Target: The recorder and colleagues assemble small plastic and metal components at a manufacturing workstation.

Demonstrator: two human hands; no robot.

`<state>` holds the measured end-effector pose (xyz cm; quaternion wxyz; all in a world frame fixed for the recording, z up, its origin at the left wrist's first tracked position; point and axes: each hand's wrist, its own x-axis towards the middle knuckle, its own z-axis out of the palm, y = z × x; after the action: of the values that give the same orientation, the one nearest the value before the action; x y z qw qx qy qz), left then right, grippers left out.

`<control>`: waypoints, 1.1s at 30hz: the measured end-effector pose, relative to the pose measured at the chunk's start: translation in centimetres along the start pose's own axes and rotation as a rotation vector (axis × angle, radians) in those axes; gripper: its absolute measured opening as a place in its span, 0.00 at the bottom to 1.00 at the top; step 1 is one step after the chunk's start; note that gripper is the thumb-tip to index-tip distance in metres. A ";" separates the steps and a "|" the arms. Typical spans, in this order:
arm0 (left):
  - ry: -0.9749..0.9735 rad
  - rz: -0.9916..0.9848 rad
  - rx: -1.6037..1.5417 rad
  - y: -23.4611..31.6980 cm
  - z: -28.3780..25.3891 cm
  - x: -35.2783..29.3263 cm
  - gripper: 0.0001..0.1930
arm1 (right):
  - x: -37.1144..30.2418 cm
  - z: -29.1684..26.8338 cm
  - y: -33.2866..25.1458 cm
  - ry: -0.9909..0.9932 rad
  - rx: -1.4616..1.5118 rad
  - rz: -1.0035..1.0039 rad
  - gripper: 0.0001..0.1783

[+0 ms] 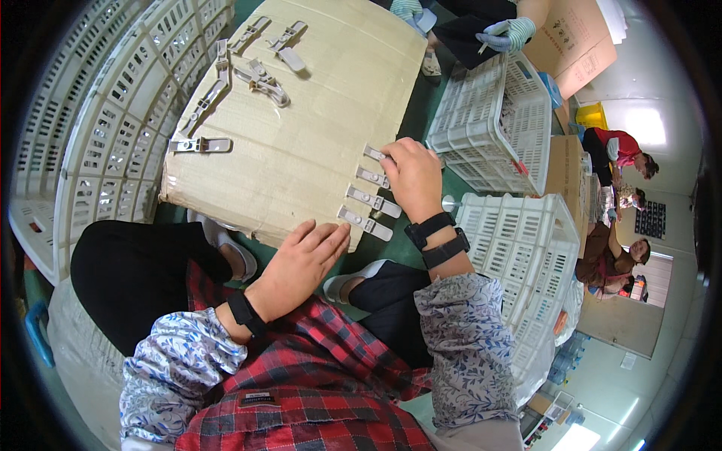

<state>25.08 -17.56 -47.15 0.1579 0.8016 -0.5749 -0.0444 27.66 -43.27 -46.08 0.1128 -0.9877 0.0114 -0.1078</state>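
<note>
Several grey clip-like pieces with a metal part in the middle lie in a row near the right edge of a cardboard-covered work surface. My right hand has its fingers bent over the right end of the farthest clip, and part of that clip is hidden. My left hand rests flat at the near edge, fingers stretched out and holding nothing. Its fingertips are close to the nearest clip in the row. At the far left lie more loose clips, some overlapping, plus a single one set apart.
Tall white plastic crates stand along the left side. On the right are two more, a far crate and a near crate. A co-worker's gloved hand is at the far side. Other people sit farther off to the right.
</note>
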 end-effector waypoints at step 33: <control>0.109 -0.065 -0.035 0.7 1.9 -0.8 0.24 | 12.1 4.5 -12.4 0.023 0.170 -0.150 0.18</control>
<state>23.73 -17.42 -48.85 0.2014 0.8183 -0.5381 -0.0159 40.38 -30.73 -44.98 0.1875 -0.9713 -0.0703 -0.1280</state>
